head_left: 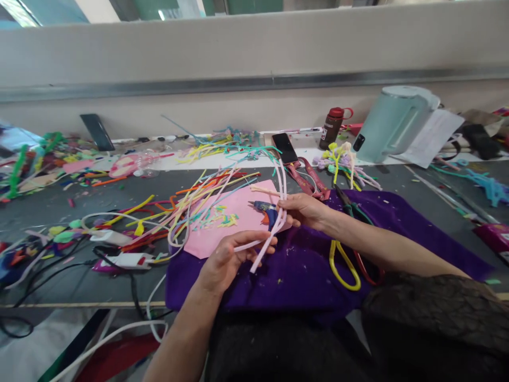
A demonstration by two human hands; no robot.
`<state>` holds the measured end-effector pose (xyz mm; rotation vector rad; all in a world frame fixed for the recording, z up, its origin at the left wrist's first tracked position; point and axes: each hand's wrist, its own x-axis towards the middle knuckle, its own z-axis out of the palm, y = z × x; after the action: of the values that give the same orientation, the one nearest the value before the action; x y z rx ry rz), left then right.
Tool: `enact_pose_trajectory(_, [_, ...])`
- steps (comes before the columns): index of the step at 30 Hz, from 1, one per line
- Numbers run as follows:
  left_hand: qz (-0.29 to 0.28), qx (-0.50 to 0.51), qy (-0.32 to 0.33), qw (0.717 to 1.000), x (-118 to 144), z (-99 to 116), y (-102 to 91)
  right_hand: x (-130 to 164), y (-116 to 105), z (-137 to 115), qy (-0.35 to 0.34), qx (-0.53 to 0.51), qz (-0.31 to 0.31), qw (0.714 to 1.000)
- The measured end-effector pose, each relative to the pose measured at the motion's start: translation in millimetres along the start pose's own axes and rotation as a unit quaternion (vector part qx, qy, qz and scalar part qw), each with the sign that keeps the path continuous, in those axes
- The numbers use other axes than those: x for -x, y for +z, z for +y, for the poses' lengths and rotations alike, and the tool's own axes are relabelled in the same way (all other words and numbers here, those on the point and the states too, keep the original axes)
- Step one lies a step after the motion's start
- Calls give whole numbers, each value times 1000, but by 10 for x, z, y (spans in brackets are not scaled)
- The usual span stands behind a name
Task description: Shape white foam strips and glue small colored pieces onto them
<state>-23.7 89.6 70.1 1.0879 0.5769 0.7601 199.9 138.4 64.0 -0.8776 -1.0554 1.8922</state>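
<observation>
My left hand pinches the lower ends of a bundle of pale pink pipe cleaners. My right hand grips the same bundle higher up, where the stems bend and rise toward the phone. Both hands hover over a purple cloth at the table's near edge. A blue glue gun lies just behind the bundle on a pink sheet. Yellow- and red-handled scissors rest on the cloth under my right forearm.
Loose coloured pipe cleaners sprawl across the grey table. A black phone, a dark bottle with a red cap, a pale green kettle and a pipe-cleaner flower bunch stand at the back. White cables and a charger lie at left.
</observation>
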Motion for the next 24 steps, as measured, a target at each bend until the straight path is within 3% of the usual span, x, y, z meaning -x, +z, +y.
enact_pose_trajectory(3, [-17,10,27,999,40,-58,-62,63,-27,49,10,-2,-32,999])
enact_pose_trajectory(7, [-37,51,31,997,60,-124,-204,91,-129,35,-17,-14,-3,1000])
enact_pose_trajectory(10, [18,34,-3,999,-19,-109,-217,55,-160,22,-7,0,4,1000])
enact_pose_trajectory(13, [120,-3,-48,992,-212,-86,-132,-19,-94,59,52,22,-45,997])
enact_pose_trajectory(18, [148,39,-49,987,-541,-150,-74,-171,42,178,117,37,-129,984])
enact_pose_trajectory(24, [159,65,-75,982,-655,-279,-173,-312,58,236,186,74,-178,963])
